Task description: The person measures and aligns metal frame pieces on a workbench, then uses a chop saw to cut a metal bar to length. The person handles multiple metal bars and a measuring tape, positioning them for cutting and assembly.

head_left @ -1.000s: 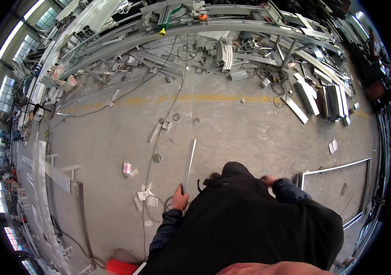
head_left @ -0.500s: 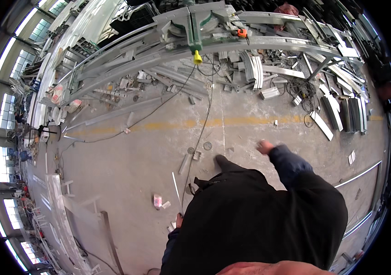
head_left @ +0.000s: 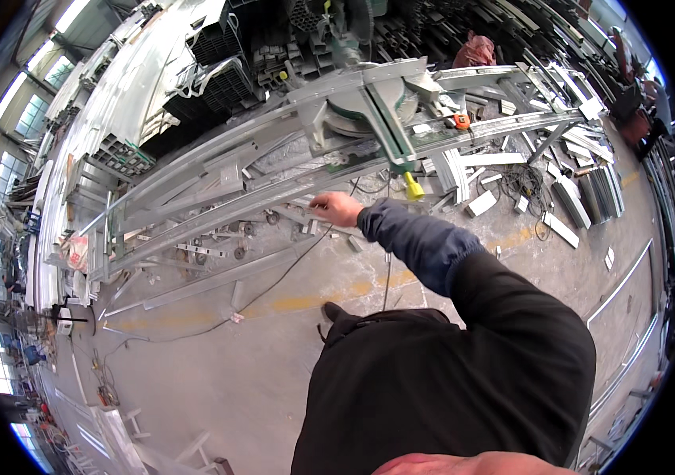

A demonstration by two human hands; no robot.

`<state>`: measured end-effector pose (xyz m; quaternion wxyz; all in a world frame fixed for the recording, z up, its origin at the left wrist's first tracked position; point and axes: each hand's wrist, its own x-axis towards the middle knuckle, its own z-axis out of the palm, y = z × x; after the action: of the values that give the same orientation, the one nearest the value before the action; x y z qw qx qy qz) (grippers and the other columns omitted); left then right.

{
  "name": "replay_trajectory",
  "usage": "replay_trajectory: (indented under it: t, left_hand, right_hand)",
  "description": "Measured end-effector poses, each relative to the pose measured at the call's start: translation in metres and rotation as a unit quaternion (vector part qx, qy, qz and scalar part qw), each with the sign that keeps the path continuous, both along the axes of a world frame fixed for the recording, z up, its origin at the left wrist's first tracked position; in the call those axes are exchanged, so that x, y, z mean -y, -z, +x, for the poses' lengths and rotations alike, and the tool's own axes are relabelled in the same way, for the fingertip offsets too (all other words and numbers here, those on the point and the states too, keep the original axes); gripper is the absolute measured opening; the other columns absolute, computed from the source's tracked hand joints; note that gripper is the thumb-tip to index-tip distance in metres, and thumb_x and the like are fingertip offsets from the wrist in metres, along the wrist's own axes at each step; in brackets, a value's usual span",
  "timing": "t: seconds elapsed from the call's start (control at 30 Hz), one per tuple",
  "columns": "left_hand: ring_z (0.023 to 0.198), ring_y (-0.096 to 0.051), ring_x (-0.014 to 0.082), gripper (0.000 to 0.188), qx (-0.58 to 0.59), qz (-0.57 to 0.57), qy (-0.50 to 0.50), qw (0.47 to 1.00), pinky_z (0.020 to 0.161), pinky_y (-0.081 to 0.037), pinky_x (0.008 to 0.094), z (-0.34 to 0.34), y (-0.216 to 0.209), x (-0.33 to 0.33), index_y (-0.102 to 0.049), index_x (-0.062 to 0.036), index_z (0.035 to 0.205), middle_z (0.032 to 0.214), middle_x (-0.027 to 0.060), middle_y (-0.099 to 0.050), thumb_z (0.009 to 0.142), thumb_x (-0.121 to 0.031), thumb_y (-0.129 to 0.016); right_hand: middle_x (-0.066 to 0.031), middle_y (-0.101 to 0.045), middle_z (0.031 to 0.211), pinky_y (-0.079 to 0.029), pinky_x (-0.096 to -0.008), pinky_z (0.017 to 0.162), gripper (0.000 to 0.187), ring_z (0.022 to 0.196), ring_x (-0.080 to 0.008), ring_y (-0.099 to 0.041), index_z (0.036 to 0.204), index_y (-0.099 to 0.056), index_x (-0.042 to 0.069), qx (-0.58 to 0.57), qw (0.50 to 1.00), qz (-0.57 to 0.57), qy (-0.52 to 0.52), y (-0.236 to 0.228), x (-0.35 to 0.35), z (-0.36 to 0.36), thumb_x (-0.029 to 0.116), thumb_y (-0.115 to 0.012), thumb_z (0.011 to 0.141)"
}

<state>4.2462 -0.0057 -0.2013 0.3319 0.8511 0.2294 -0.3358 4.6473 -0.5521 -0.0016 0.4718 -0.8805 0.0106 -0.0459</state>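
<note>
My right hand point(head_left: 339, 209) reaches forward and left, just short of the long metal rail point(head_left: 234, 199) of a saw bench. Its fingers are loosely apart, and nothing shows between them. To the right of the hand is a yellow handle point(head_left: 414, 188) at the near end of the saw's green slotted arm point(head_left: 389, 131). Behind it sits the saw's round turntable point(head_left: 347, 119). Farther right on the bench lies an orange tape measure point(head_left: 461, 121). My left hand is out of the picture.
Metal offcuts point(head_left: 452, 174) litter the floor under and beside the bench. A black cable point(head_left: 286, 271) crosses the floor. Dark box profiles point(head_left: 215, 91) are stacked behind the bench, and a red bag point(head_left: 476, 51) lies at the back. Metal frames point(head_left: 631, 277) lie at the right.
I have come nearer the saw bench. My right hand has moved forward and left toward the rail. My left hand, earlier low at my side by a thin strip, has left the picture.
</note>
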Motion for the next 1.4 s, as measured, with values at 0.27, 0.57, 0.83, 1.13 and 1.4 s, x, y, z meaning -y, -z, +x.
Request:
replay_trajectory:
  t: [0.27, 0.57, 0.83, 1.13, 1.4]
  left_hand:
    - [0.132, -0.064, 0.0324, 0.088, 0.124, -0.059, -0.129, 0.982, 0.110, -0.051, 0.0416, 0.249, -0.125, -0.050, -0.040, 0.0091, 0.164, 0.146, 0.0267, -0.063, 0.086, -0.015, -0.074]
    - [0.119, -0.063, 0.0404, 0.089, 0.287, 0.009, -0.034, 0.957, 0.105, -0.052, 0.0483, 0.373, -0.170, -0.002, -0.050, 0.0016, 0.160, 0.129, 0.0215, -0.064, 0.076, -0.009, -0.076]
    - [0.112, -0.063, 0.0425, 0.092, 0.285, 0.081, 0.025, 0.955, 0.099, -0.054, 0.0479, 0.457, -0.243, 0.051, -0.052, -0.0058, 0.162, 0.120, 0.0188, -0.061, 0.072, -0.008, -0.075]
    - [0.114, -0.062, 0.0432, 0.091, 0.331, 0.015, 0.170, 0.928, 0.103, -0.053, 0.0482, 0.603, -0.282, 0.075, -0.050, -0.0026, 0.162, 0.123, 0.0198, -0.060, 0.074, -0.004, -0.071]
    - [0.110, -0.062, 0.0447, 0.093, 0.315, 0.039, 0.343, 0.884, 0.099, -0.052, 0.0505, 0.692, -0.281, 0.062, -0.051, -0.0043, 0.163, 0.119, 0.0195, -0.061, 0.072, -0.006, -0.070]
  right_hand:
    - [-0.0174, -0.067, 0.146, -0.052, -0.0493, 0.114, 0.045, 0.134, -0.0408, -0.061, 0.144, -0.068, 0.010, 0.064, 0.977, -0.196, 0.054, 0.004, 0.013, 0.206, 0.026, -0.066, 0.101]
    - [-0.0209, -0.060, 0.154, -0.044, -0.0532, 0.119, 0.048, 0.144, -0.0407, -0.054, 0.149, -0.063, 0.013, 0.138, 0.904, -0.395, 0.086, 0.034, 0.071, 0.401, 0.027, -0.066, 0.103]
    - [-0.0135, -0.071, 0.116, -0.062, -0.0498, 0.090, 0.023, 0.113, -0.0375, -0.068, 0.118, -0.070, 0.011, 0.062, 0.960, -0.263, -0.076, 0.015, -0.045, 0.403, 0.025, -0.070, 0.100]
    - [-0.0182, -0.067, 0.127, -0.061, -0.0509, 0.097, 0.042, 0.124, -0.0400, -0.065, 0.134, -0.068, 0.010, -0.024, 0.979, -0.175, -0.100, 0.095, -0.157, 0.407, 0.008, -0.068, 0.092]
    - [-0.0137, -0.069, 0.120, -0.055, -0.0538, 0.101, 0.053, 0.116, -0.0369, -0.069, 0.143, -0.063, 0.015, -0.038, 0.981, -0.167, -0.094, 0.130, -0.164, 0.424, 0.027, -0.071, 0.093]
